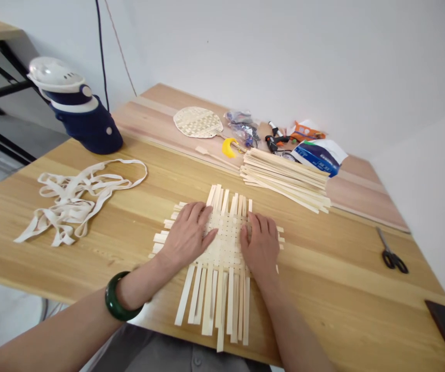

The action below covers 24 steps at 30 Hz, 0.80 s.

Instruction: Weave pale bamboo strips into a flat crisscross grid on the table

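Bench (323,268): woven bamboo mat (222,243) lay front middle | tangled ribbon (71,204) lay left | bamboo strips stack (286,178) lay behind mat | scissors (392,258) lay right edge | woven fan (198,122) lay back edge

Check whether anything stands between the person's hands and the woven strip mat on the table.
Nothing visible does: the left hand and right hand both rest directly on the woven strip mat, with no object between them and it.

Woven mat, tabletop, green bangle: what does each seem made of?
The woven mat looks like bamboo: pale, matte, flat strips. The tabletop looks like lacquered pine: visible grain, soft sheen. The green bangle looks like jade or glass: mottled gloss, which one unclear.
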Tool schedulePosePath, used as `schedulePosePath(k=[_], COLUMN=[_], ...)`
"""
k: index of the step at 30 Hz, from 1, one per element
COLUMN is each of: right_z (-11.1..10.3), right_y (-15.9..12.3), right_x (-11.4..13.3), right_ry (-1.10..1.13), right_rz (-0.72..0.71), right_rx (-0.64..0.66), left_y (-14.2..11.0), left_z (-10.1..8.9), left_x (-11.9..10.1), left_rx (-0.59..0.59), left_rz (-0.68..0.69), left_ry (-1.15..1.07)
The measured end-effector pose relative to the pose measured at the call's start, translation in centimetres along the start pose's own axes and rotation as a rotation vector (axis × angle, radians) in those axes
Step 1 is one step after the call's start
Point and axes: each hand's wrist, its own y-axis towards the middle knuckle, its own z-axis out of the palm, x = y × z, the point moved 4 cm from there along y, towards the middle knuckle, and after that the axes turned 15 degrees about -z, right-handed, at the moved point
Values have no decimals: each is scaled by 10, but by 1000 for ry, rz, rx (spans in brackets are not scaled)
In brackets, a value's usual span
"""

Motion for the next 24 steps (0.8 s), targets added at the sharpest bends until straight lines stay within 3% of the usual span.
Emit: schedulePosePath(k=[10, 24], right_z=[-1, -1], right_y=[3, 2], right_x=[-1, 0], right_ry=[17, 52], right_rz=[0, 7], right_rx=[39, -43], left_y=[1, 1], left_z=[0, -1], left_x=[-3, -3], left_rx=[10, 20], left_rz=[6, -2], left_ry=[52, 62])
